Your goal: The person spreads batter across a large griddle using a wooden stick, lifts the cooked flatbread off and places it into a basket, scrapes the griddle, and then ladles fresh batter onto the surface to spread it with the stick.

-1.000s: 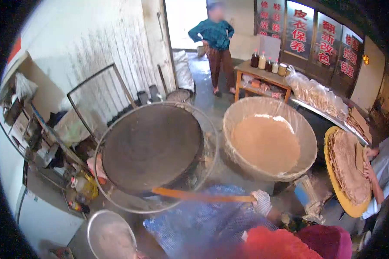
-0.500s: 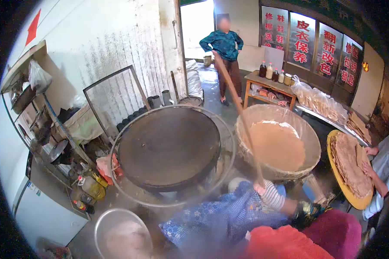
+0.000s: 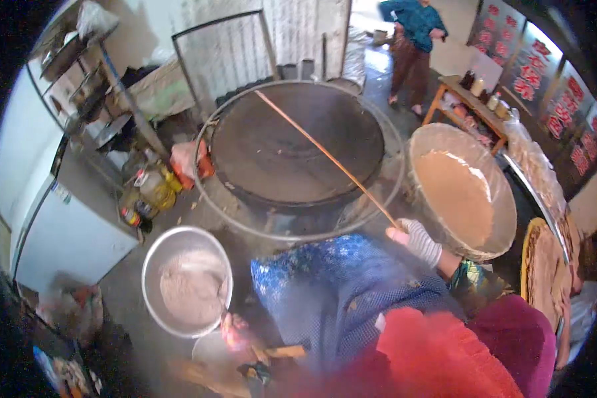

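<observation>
My right hand [image 3: 416, 243], in a grey-and-white striped glove, is closed around the near end of a long thin wooden stick [image 3: 325, 152]. The stick slants away to the left above a big round dark griddle [image 3: 292, 142]. Low in the view, a blurred shape that looks like my left hand [image 3: 261, 355] is beside a pink patterned thing [image 3: 233, 331], perhaps a wrapped handle; its fingers cannot be made out. Just beyond stands a metal bowl [image 3: 150, 285] holding a pale pinkish-brown mass [image 3: 189, 285]. A blue patterned apron [image 3: 351, 285] covers my lap.
Right of the griddle is a plastic-lined basin [image 3: 507, 199] of tan material. Farther right are stacked flatbreads [image 3: 547, 265] on a yellow board. A person [image 3: 414, 40] stands behind, near a wooden table [image 3: 448, 83] with bottles. Oil jugs [image 3: 158, 189] and a shelf rack stand left.
The stick has swung down from upright to leftward over the griddle, in my right hand. My view has tilted down and left, bringing more of the metal bowl and the blurred left side into sight.
</observation>
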{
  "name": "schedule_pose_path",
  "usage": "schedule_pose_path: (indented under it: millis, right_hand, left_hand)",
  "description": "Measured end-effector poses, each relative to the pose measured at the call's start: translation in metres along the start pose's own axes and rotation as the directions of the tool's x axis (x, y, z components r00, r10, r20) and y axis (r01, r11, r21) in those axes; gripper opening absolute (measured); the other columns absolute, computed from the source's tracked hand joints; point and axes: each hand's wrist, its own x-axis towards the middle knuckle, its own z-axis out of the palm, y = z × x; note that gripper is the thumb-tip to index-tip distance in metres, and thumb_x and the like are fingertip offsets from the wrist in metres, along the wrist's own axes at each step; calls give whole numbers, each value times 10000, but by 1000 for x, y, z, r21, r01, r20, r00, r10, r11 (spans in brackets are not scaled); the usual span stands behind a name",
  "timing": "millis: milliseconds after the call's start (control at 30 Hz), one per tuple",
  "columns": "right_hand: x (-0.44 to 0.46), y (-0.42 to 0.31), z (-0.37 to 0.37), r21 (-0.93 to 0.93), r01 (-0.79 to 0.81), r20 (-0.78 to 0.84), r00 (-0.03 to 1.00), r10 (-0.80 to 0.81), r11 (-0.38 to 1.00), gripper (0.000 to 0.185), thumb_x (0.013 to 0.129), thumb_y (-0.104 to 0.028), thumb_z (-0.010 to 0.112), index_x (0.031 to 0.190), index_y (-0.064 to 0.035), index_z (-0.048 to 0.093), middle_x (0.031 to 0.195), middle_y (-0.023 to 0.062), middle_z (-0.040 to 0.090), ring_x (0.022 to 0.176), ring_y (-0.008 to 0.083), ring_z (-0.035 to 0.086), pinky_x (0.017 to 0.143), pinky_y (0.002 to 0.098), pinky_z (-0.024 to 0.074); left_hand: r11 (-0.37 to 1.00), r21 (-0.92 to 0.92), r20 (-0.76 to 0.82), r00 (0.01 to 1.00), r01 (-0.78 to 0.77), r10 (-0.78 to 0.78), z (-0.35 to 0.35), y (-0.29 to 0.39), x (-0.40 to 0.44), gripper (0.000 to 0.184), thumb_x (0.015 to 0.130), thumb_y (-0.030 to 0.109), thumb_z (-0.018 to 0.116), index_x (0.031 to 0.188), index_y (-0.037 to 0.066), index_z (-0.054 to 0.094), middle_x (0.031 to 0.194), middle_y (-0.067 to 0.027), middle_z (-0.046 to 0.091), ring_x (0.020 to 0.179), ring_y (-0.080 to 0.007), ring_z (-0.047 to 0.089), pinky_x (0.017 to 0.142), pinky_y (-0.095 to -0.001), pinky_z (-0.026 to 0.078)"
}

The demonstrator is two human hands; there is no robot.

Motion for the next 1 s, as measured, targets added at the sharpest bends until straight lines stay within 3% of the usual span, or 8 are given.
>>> schedule_pose_path:
  millis: [133, 233, 400, 500, 633, 767, 867, 1000]
  right_hand:
    - [-19, -18, 15, 499, -325, 342, 926, 162, 803, 270, 846, -327, 578, 772, -72, 532, 536, -16, 458, 452, 78, 417, 427, 233, 358]
    - [-19, -22, 31, 670, -126, 278, 956, -90, 731, 198, 879, -234, 527, 952, -61, 464, 611, 18, 517, 430, 109, 464, 390, 244, 381]
    - [-2, -16, 59, 538, -428, 572, 818, 58, 726, 124, 889, -173, 496, 961, -75, 471, 576, 5, 465, 420, 115, 469, 372, 266, 387]
    - [15, 1, 78, 601, -236, 447, 891, -77, 763, 109, 882, -154, 488, 920, -54, 467, 575, 35, 510, 437, 141, 511, 393, 295, 410]
    - [77, 24, 82, 150, 287, -21, 958, -287, 946, 185, 863, -199, 497, 871, -17, 464, 664, 141, 616, 604, 282, 619, 554, 388, 480]
    - [118, 88, 109, -375, 247, -188, 923, -334, 893, 271, 831, -280, 540, 868, -18, 487, 738, 193, 615, 737, 369, 604, 650, 456, 477]
    - [138, 100, 65, -369, 192, -176, 946, -271, 909, 286, 826, -290, 541, 879, -13, 493, 765, 216, 604, 751, 383, 591, 664, 460, 478]
    - [185, 134, 12, -374, 138, -159, 965, -210, 917, 302, 834, -289, 523, 912, 2, 502, 805, 230, 601, 792, 386, 591, 723, 467, 474]
  left_hand:
    - [977, -193, 30, 996, 93, -89, 40, 20, -30, 94, 870, 38, 509, 852, 91, 434, 655, 12, 396, 507, -66, 383, 407, -192, 354]
    - [986, -164, -23, 1000, -21, 17, 74, 37, -62, 71, 883, 46, 500, 931, 78, 458, 662, 7, 395, 512, -62, 388, 403, -179, 359]
    - [947, -322, 75, 997, -2, 27, 67, 65, -78, 41, 920, 71, 443, 949, 66, 416, 684, -17, 389, 565, -83, 429, 424, -180, 396]
    - [963, -262, 53, 997, 62, -50, 69, 83, -91, 98, 942, 117, 393, 870, 63, 430, 700, -30, 413, 546, -93, 431, 428, -209, 405]
    - [952, -161, 256, 942, 261, -215, 79, 109, -112, 124, 930, 107, 410, 817, 62, 431, 729, -43, 478, 587, -109, 481, 457, -243, 428]
    - [951, 258, -56, 980, -173, 193, 149, 105, -141, 226, 902, 100, 425, 1095, -11, 464, 784, -48, 476, 624, -81, 459, 476, -177, 395]
    - [883, 401, -173, 926, -245, 336, 233, 92, -161, 330, 925, 127, 447, 1243, 55, 396, 710, 13, 387, 537, -34, 372, 369, -130, 313]
    - [795, 555, 231, 964, -244, 135, 291, 78, -155, 511, 908, 126, 458, 1383, 105, 271, 704, 38, 361, 523, -12, 348, 353, -125, 257]
